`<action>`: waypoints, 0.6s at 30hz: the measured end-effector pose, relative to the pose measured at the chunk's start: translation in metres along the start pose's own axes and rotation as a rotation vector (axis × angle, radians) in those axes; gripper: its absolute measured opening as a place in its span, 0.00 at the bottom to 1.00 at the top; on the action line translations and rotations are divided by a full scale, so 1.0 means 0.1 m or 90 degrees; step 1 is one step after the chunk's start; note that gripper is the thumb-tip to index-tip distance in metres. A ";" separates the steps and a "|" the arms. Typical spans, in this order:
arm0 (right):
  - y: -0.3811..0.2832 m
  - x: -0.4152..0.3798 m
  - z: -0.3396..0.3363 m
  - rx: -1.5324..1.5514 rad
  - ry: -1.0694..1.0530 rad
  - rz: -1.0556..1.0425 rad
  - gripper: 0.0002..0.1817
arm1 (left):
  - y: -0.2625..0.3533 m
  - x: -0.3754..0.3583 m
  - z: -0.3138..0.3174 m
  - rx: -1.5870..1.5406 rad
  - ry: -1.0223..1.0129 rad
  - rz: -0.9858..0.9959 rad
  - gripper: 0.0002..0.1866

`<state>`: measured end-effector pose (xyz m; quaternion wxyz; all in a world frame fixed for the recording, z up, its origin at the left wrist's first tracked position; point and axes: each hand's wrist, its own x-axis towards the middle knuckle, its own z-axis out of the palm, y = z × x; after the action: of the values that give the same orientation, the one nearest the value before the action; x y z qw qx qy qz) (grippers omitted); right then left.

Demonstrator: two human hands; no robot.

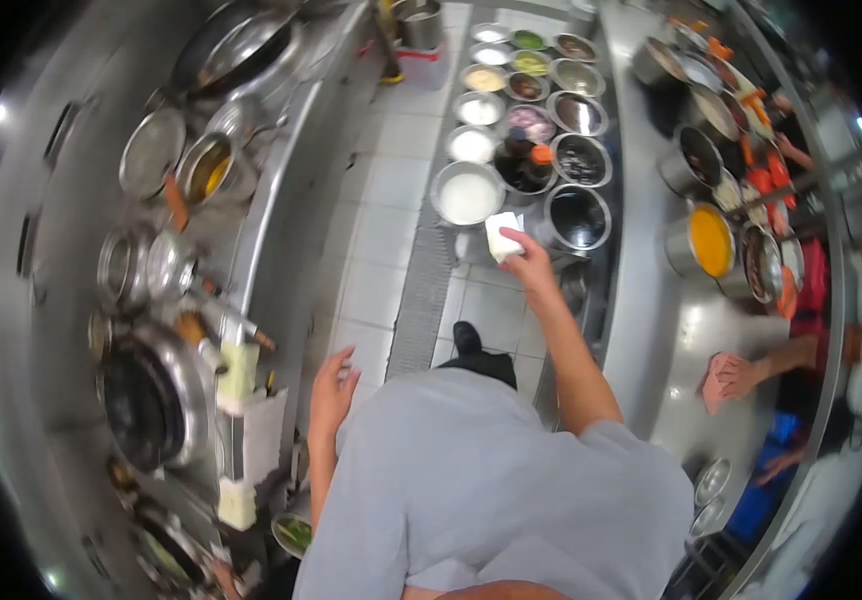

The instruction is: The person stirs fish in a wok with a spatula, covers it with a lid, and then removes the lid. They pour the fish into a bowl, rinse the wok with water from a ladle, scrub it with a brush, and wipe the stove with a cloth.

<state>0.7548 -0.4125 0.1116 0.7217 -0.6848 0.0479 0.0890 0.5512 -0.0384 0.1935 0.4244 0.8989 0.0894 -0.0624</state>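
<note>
My right hand (528, 262) reaches forward and grips a folded white cloth (503, 237). Just beyond the cloth stand a metal pot of white powder or liquid (468, 193) and a pot of dark liquid (578, 217). Between them, a bottle with an orange cap (542, 155) rises among the containers. My left hand (334, 388) hangs at my left side over the floor, its fingers apart and nothing in them.
Woks and a black pan (141, 405) line the stove counter (276, 190) on the left. On the right steel counter (686, 340) stands a pot of yellow liquid (711, 240). A co-worker's hand (738, 377) presses a pink cloth (716, 385) there.
</note>
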 end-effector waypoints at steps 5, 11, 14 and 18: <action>-0.91 -0.85 0.91 0.604 -0.490 0.194 0.31 | 0.50 0.15 -0.14 -0.421 0.014 0.027 0.26; -1.20 -1.18 1.83 0.460 -0.741 0.302 0.33 | 0.62 -0.10 -0.66 -0.725 -0.051 0.034 0.31; -1.18 -1.33 2.16 0.389 -0.727 0.330 0.33 | 0.39 -0.33 -0.78 -0.719 -0.037 0.021 0.31; -1.14 -1.59 2.54 0.349 -0.705 0.371 0.34 | -0.03 -0.66 -0.86 -0.711 0.025 0.039 0.23</action>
<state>0.6076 -0.1742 0.2684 0.7337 -0.2901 -0.1254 0.6015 0.4897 0.0228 0.2582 0.8359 0.5409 0.0903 0.0238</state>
